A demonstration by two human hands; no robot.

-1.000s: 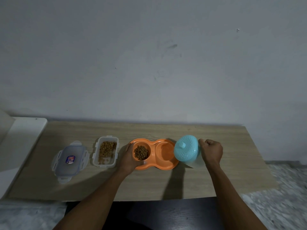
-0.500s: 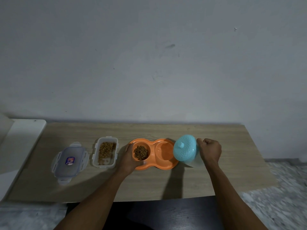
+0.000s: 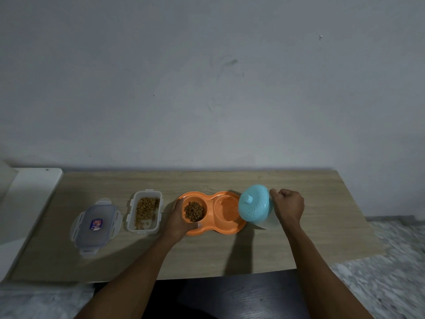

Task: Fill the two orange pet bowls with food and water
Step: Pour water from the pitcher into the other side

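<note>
Wooden bench (image 3: 230, 249) below grey wall (image 3: 207, 88). Left hand (image 3: 178, 218), fingers curled round orange double bowl (image 3: 216, 229) at its kibble (image 3: 194, 211) end; right hand (image 3: 288, 208), fingers clenched on tilted blue jug (image 3: 253, 204).

Bare table (image 3: 230, 261) lies before and behind the row of lid (image 3: 95, 226), container (image 3: 144, 230), bowls (image 3: 218, 231) and jug (image 3: 253, 206).

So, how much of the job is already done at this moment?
Food looks done: the left bowl holds kibble. In hand: the right hand tilts the blue jug toward the right bowl, while the left hand holds the orange dish. Left: water; I cannot tell whether any is in that bowl yet.
</note>
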